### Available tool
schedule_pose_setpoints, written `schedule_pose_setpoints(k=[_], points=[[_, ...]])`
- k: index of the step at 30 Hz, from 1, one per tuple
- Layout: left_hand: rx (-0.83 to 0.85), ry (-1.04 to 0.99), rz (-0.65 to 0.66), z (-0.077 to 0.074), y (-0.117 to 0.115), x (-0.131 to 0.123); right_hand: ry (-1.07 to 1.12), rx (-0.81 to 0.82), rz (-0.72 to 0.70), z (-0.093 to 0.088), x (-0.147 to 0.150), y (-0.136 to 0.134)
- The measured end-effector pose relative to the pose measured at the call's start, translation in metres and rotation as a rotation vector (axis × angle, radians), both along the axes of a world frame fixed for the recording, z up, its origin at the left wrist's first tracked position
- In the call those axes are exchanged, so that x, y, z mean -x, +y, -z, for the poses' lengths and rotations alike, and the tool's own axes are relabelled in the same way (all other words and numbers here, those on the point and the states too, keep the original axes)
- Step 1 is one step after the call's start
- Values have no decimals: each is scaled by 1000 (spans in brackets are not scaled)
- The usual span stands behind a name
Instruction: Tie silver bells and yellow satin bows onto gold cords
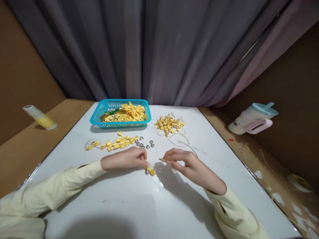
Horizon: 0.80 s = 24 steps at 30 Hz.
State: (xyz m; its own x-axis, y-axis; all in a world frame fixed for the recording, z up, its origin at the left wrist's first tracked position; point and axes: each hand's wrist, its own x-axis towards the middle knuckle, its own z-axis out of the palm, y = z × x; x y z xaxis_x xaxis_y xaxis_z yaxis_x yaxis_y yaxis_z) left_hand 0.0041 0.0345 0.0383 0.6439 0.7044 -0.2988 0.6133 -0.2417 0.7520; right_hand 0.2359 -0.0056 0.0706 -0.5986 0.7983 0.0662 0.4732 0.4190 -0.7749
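Note:
My left hand (129,157) is closed, thumb and fingertip pinching the edge of a small yellow ribbon bow (152,171). A silver bead (147,172) sits against that bow, just above the white tabletop (119,209). To the right, my right hand (185,162) pinches a thin gold cord (162,160) between thumb and fingers, its tip pointing at the left hand. Beyond the hands lie a row of loose yellow bows (119,143) and several silver beads (141,145). Thin gold cord loops (183,141) curl behind my right hand.
A blue basket (119,124) of yellow bows and gold cords stands at the back. Right of it is a pile of bows on cords (170,124). A single looped bow (93,145) lies left. A tumbler (251,119) and a yellow-and-white cylinder (41,118) stand at the sides.

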Motion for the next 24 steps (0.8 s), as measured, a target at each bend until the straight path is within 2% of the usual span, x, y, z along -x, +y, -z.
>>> schedule_pose_setpoints(k=[3, 8, 13, 16, 18, 21, 24], points=[[118, 3, -28, 10, -5, -2, 64, 190, -15, 1, -1, 4], [317, -21, -71, 18, -3, -9, 240, 435, -5, 7, -1, 7], [472, -86, -60, 26, 1, -8, 267, 485, -22, 15, -3, 10], [529, -43, -75, 26, -3, -8, 252, 494, -38, 16, -5, 12], [526, 49, -81, 23, -9, -9, 249, 521, -45, 16, -7, 13], [415, 158, -116, 17, -17, -9, 250, 583, -54, 17, -9, 14], [307, 159, -156, 11, -24, -5, 238, 676, -91, 18, -10, 17]])
